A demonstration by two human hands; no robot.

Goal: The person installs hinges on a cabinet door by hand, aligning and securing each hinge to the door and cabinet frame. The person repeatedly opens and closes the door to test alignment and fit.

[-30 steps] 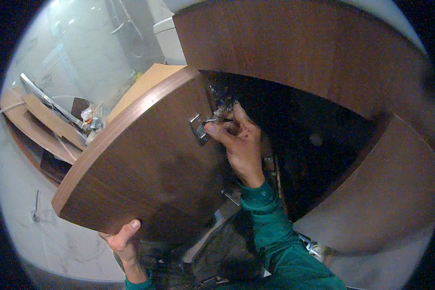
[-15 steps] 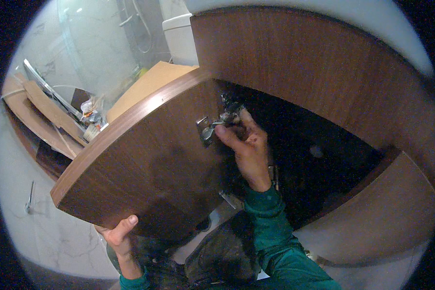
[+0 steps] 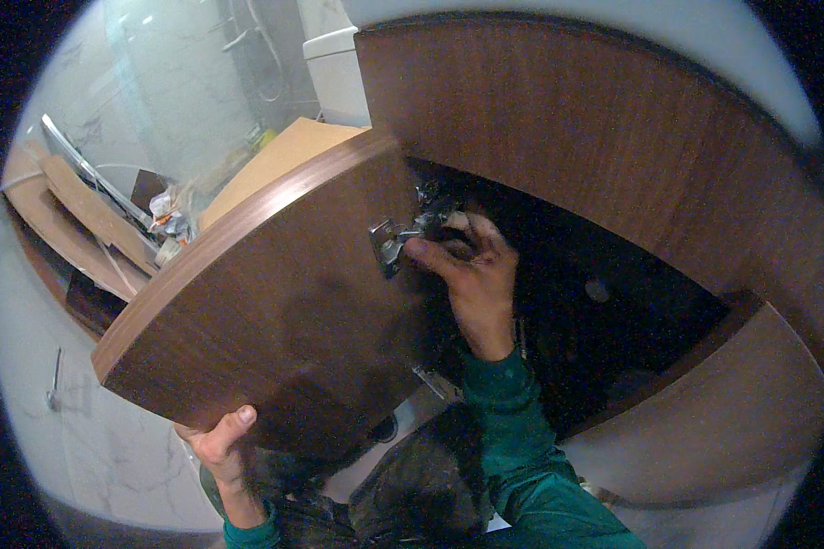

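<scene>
A brown wood-grain cabinet door [image 3: 274, 284] stands swung out from a dark cabinet. My left hand [image 3: 220, 444] grips its lower left edge, thumb on the near face and fingers behind. A metal hinge [image 3: 389, 247] is fixed to the door near its upper right edge, its arm reaching toward the cabinet's inside. My right hand [image 3: 476, 274] is closed on the hinge arm, thumb against it close to the door. The hinge's far end is partly lost in shadow behind the fingers.
Above the dark opening spans a wide brown panel [image 3: 567, 128]; another cabinet door [image 3: 714, 412] stands at the right. Behind the held door are a tan board [image 3: 279, 165], long wooden strips [image 3: 91, 215], a white toilet tank [image 3: 334, 78] and a glass shower screen [image 3: 156, 82].
The door has shifted slightly left, my left hand with it. My right hand stays at the hinge, its fingers slightly more curled.
</scene>
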